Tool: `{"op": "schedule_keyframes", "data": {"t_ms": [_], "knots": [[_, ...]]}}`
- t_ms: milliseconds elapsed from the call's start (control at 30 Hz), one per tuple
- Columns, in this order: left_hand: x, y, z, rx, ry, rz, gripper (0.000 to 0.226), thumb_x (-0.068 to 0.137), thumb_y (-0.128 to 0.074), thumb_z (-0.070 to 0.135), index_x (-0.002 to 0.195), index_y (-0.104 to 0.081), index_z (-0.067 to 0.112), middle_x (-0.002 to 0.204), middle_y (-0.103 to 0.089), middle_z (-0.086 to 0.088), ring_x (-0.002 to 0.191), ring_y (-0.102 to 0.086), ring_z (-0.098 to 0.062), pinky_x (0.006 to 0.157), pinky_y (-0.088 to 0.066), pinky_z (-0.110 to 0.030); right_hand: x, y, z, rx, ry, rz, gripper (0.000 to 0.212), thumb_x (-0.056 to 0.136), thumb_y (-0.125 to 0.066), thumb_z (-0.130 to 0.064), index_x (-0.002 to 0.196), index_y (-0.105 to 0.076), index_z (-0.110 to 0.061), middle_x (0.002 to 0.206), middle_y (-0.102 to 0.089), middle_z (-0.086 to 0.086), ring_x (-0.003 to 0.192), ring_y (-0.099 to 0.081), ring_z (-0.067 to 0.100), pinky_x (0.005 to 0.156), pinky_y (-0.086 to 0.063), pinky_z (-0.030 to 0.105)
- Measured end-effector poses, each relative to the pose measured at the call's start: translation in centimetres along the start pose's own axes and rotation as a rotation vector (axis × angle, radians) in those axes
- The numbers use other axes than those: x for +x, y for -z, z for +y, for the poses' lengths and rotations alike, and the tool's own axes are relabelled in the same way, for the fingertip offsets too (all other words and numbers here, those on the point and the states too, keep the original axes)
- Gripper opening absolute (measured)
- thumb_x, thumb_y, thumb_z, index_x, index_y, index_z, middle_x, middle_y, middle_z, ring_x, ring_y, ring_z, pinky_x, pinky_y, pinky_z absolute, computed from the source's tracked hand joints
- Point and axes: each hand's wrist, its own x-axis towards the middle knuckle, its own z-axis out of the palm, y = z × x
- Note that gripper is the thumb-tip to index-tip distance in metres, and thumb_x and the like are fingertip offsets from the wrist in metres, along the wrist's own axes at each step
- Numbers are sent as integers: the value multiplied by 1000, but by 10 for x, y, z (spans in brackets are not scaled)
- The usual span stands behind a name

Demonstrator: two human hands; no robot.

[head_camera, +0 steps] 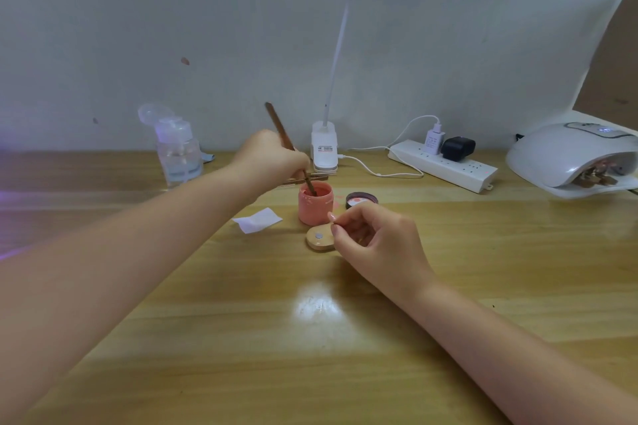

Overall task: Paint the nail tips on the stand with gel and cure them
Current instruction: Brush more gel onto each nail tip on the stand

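Note:
My left hand [271, 157] grips a brown brush [283, 136] whose tip dips into the open pink gel jar [315, 207]. Just right of the jar, my right hand [374, 238] pinches a small stick with a pale nail tip [331, 217] on its end, held over a round wooden stand base [319, 238] with a metal dot. The jar's dark lid [360, 199] lies inside-up behind my right hand. Several more tips on sticks [595, 179] sit inside the white curing lamp [566, 155] at the far right.
A clear pump bottle [179, 152] stands at the back left. A white clip lamp [324, 148] with its cable, and a power strip [443, 166] with plugs, line the wall. A white paper scrap [257, 220] lies left of the jar. Two thin sticks [303, 179] lie behind the jar.

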Motion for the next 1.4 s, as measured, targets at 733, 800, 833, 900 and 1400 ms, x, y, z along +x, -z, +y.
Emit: {"op": "schedule_keyframes", "data": {"t_ms": [733,800,833,900,1400], "knots": [[-13,18,-43,-626,372,-45,16,93,-61,24,78,-65,20,59,-69,11,43,-52,0,49,-33,-17,0,1,-1,-26,13,-4,4,78,-73,-3,76,-71,-6,64,-66,-6,60,-60,6,58,-46,15],[-14,14,-45,-615,387,-30,16,93,-61,23,78,-65,20,58,-69,11,42,-52,1,49,-32,-17,0,1,-1,-23,9,-1,4,79,-73,-3,76,-71,-6,64,-66,-5,60,-59,6,58,-47,17],[-14,14,-48,-610,396,-16,16,93,-60,23,78,-64,20,56,-68,11,40,-51,2,49,-31,-17,-1,1,-1,-21,6,-3,4,79,-73,-3,77,-71,-7,64,-66,-5,60,-59,6,58,-47,18],[-15,16,-53,-613,408,21,15,93,-60,23,79,-63,20,54,-67,11,39,-50,2,49,-31,-17,-1,1,-1,-19,6,-7,4,79,-73,-3,77,-71,-7,65,-66,-5,60,-60,7,58,-48,19],[-100,11,-59,-509,-280,88,13,88,-64,23,88,-76,28,86,-76,-1,83,-72,-15,72,-55,-23,0,0,3,7,-53,2,4,81,-73,-7,79,-72,-10,66,-67,-6,59,-60,4,60,-49,18]]}}
